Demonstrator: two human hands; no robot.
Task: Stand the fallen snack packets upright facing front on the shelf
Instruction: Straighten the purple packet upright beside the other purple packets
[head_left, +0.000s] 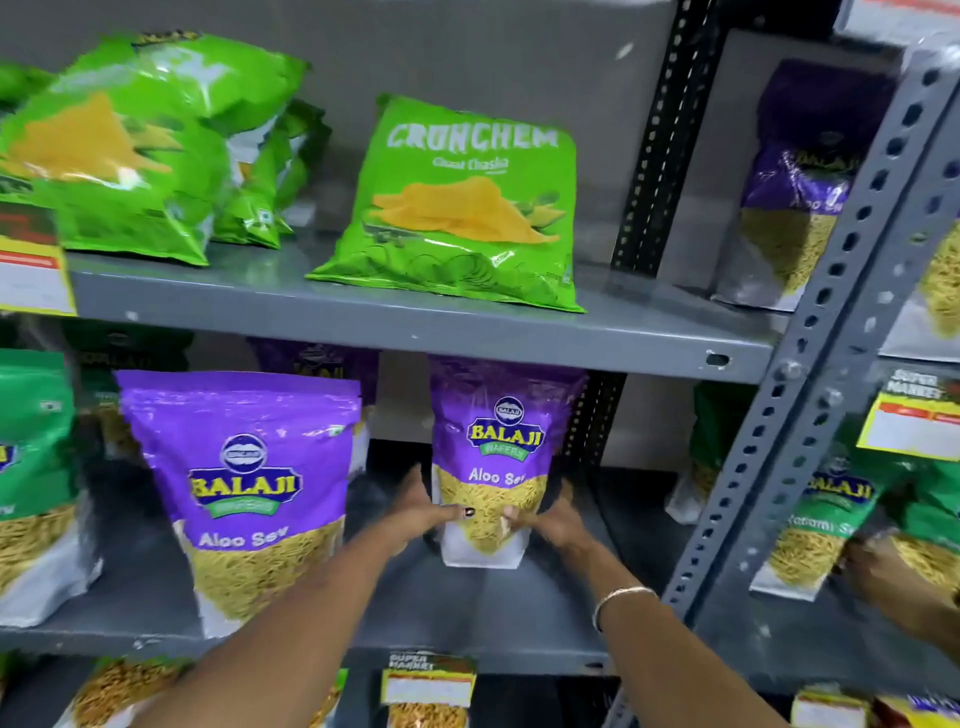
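Note:
A purple Aloo Sev packet (496, 447) stands upright and faces front on the grey middle shelf (467, 613), toward its right side. My left hand (421, 506) grips its lower left edge and my right hand (550, 517) grips its lower right edge. A larger-looking purple Aloo Sev packet (249, 483) stands upright to the left, nearer the shelf's front edge. On the upper shelf (415, 322) a green Crunchem packet (462, 208) leans back with its front showing, and several green packets (140, 150) lie tilted at the left.
A perforated grey upright post (810, 374) stands right of my hands. Beyond it, another person's hand (883, 571) touches a green packet (826, 525) on the neighbouring shelf. More purple packets stand at the upper right (800, 176). Green packets (31, 467) stand at far left. Price tags hang below.

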